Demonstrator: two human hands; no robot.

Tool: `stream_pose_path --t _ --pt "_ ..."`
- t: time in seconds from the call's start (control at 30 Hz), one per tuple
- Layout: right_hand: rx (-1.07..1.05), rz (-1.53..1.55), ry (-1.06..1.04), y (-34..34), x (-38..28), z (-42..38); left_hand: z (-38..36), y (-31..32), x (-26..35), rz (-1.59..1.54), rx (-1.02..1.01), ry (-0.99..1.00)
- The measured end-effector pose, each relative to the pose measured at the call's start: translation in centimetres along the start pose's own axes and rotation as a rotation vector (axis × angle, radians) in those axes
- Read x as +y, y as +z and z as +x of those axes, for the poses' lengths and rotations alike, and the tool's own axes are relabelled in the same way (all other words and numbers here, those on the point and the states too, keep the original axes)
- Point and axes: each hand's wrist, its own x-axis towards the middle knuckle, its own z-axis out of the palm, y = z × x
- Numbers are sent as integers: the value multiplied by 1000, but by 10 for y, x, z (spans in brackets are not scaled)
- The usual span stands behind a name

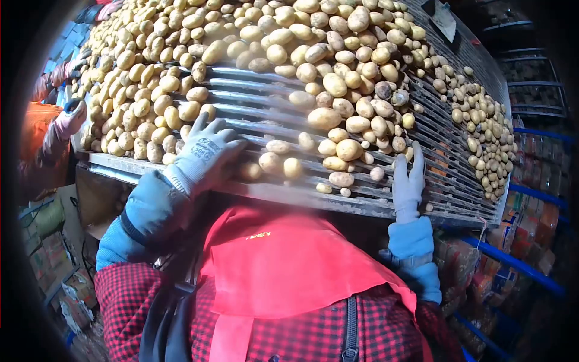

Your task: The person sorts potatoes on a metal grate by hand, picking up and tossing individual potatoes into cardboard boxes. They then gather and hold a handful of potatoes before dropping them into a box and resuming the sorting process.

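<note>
The one view looks forward and down from the wearer's head, past a red cloth [289, 265] onto the slatted table [235, 95]. It sits close, its wide round field taking in both near corners of that table

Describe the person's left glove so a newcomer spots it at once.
Start at the slatted rack and find its near edge, just beyond the red cloth. The pale grey left glove is there, on the view's left side, reaching toward the potatoes. Dark printing marks its back, whereas the right glove shows none.
</note>
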Motion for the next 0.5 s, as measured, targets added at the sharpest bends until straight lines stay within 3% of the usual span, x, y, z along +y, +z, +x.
stream_pose_path --t 0.1,0.2,0.23,0.33,0.37,0.5 --pt "-57 -90 129 11 22 30 0 5 1 40 -12 -53" --pt "-74 -371 36 37 9 50 -8 11 1 -4 51 -116" --pt "-84 -327 47 44 -2 54 -12 17 2 -16 95 -151" --pt "-97 298 -12 66 -35 58 -14 19 6 -50 143 -218" --pt "-81 121 -49 68 -49 55 -13 18 9 -53 163 -225" --pt "-141 195 -243 71 -72 49 -11 26 9 -95 357 -281"
